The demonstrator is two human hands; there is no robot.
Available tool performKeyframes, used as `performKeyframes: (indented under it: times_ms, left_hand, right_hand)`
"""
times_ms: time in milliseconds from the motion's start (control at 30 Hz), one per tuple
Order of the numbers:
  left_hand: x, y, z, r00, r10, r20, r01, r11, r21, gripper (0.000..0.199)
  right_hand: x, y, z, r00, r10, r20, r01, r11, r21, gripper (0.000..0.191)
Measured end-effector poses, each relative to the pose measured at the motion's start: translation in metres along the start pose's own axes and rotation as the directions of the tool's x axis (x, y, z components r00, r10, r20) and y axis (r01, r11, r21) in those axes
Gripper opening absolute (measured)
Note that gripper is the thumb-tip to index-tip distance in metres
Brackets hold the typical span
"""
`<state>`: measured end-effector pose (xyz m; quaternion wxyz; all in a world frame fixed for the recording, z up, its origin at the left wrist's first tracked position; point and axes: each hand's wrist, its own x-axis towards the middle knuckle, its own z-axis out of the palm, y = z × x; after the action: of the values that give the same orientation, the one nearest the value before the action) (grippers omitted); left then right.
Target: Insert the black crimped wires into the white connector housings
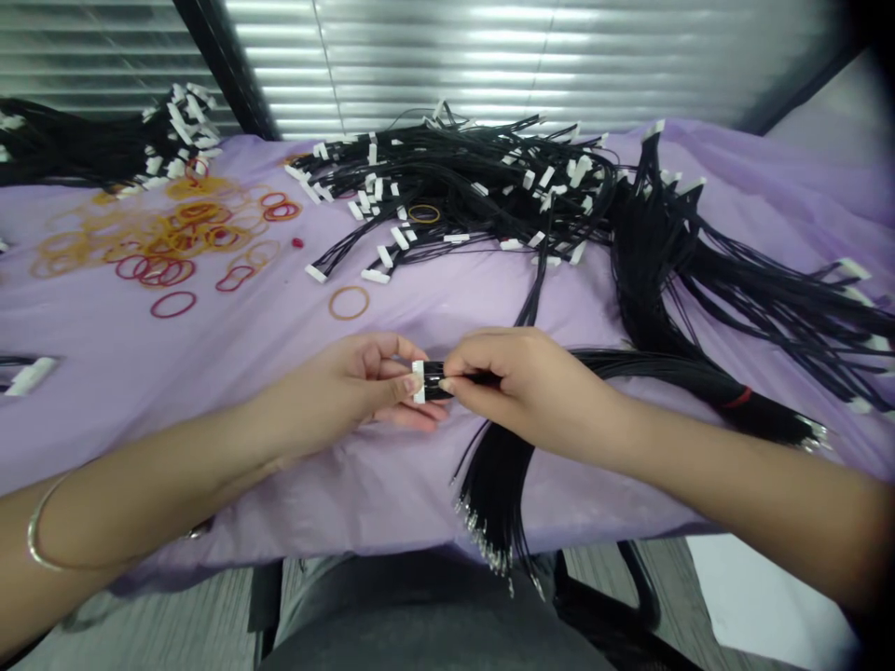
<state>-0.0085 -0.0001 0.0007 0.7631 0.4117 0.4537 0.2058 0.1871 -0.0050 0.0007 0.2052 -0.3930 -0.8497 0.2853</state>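
Observation:
Between thumb and fingers, my left hand (pixel 381 382) grips a white connector (pixel 419 381) with black wires coming out of its right side. Just right of it, my right hand (pixel 514 382) is closed in a pinch on the black wires (pixel 434 380), close to the connector. A loose bunch of black wires (pixel 493 471) with bare metal terminals at the ends hangs below my right hand toward the table's front edge. Another bundle of black wires (pixel 650 365), tied with a red band (pixel 737 398), runs off to the right behind my right wrist.
A large heap of black cables with white connectors (pixel 475 177) lies at the back, and more cables (pixel 664 224) spread rightward. Yellow and red rubber bands (pixel 182 233) are scattered at the left. One yellow band (pixel 349 303) lies near my left hand. Purple sheeting (pixel 280 513) covers the table.

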Motion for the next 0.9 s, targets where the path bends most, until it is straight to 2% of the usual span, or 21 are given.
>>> performKeyframes:
  times_ms: [200, 367, 500, 600, 700, 900]
  left_hand:
    - [-0.001, -0.001, 0.0, 1.0, 0.02, -0.011, -0.021, 1.0, -0.009, 0.012]
    - [0.0, -0.003, -0.003, 0.999, 0.041, 0.032, -0.039, 0.998, -0.049, 0.016]
    - [0.001, -0.004, -0.003, 0.995, 0.058, 0.076, -0.055, 0.998, -0.037, 0.015]
    - [-0.001, -0.003, -0.002, 0.996, 0.065, 0.06, -0.063, 0.997, -0.034, 0.015]
    - [-0.001, -0.003, -0.003, 0.997, 0.047, 0.056, -0.044, 0.998, -0.048, 0.017]
    - [0.001, -0.004, -0.004, 0.997, 0.051, 0.062, -0.049, 0.998, -0.035, 0.015]
  right_hand:
    - [0.0, 0.0, 0.003, 1.0, 0.01, -0.02, -0.01, 1.0, 0.0, 0.015]
    - [-0.001, -0.001, 0.005, 0.999, -0.005, -0.045, 0.006, 1.0, 0.014, 0.015]
    - [-0.006, -0.002, -0.005, 0.998, -0.057, -0.009, 0.057, 0.998, 0.006, 0.015]
    - [-0.009, -0.003, -0.015, 0.991, -0.133, 0.009, 0.133, 0.989, -0.064, 0.016]
    - [-0.01, -0.002, -0.017, 0.988, -0.151, 0.014, 0.152, 0.982, -0.113, 0.014]
    - [-0.006, 0.002, -0.003, 0.988, -0.129, -0.088, 0.125, 0.991, -0.044, 0.012]
